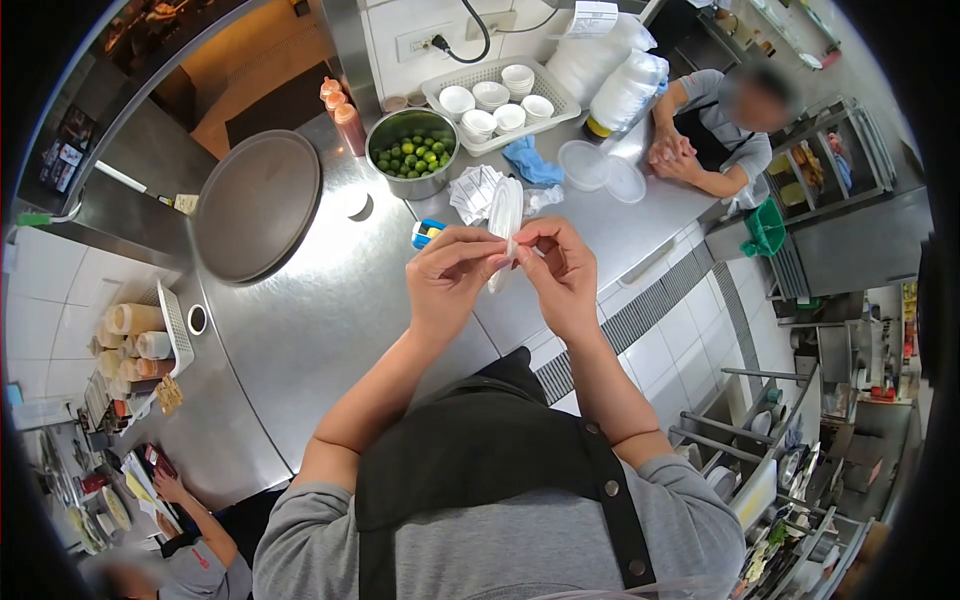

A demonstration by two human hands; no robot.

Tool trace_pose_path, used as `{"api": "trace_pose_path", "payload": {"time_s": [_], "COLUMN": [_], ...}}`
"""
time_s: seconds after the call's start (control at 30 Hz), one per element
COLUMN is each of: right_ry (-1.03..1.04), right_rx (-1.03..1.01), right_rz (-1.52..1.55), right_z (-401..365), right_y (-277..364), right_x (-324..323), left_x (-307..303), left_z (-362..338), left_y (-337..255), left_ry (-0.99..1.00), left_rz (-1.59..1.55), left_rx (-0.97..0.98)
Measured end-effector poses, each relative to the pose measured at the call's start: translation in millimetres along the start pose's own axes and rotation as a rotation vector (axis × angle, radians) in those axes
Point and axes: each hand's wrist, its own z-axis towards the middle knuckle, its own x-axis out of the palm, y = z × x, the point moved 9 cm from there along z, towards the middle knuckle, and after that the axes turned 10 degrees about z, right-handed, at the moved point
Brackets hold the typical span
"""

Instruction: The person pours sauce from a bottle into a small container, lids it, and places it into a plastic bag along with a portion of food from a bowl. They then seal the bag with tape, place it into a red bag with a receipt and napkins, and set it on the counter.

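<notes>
Over the steel counter, both hands meet at a white, translucent, disc-like thing [507,208] seen nearly edge-on. It looks like thin round plastic, perhaps several layers; its exact kind cannot be made out. The fingertips of my left hand [447,275] pinch its near side. My right hand [557,270] pinches it from the other side, thumb and forefinger close to the left fingertips. Just beyond lie printed paper slips [474,193] and a blue cloth [532,160]. A small blue-and-yellow object [428,233] sits beside my left hand.
Farther back stand a steel bowl of limes [412,150], a basket [555,115] of white cups and red sauce bottles [347,125]. Two clear round lids [583,165] lie at right. A large round tray [258,205] rests at left. One co-worker stands at upper right, another at lower left.
</notes>
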Motion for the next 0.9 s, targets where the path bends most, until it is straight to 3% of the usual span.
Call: {"api": "trace_pose_path", "payload": {"time_s": [0.9], "right_ry": [0.051], "right_rx": [-0.018], "right_rz": [0.066], "right_z": [-1], "right_y": [11], "right_x": [6], "left_x": [-1], "left_z": [3], "left_y": [-19], "left_ry": [0.046], "left_rz": [-0.032], "left_rx": [0.085]}}
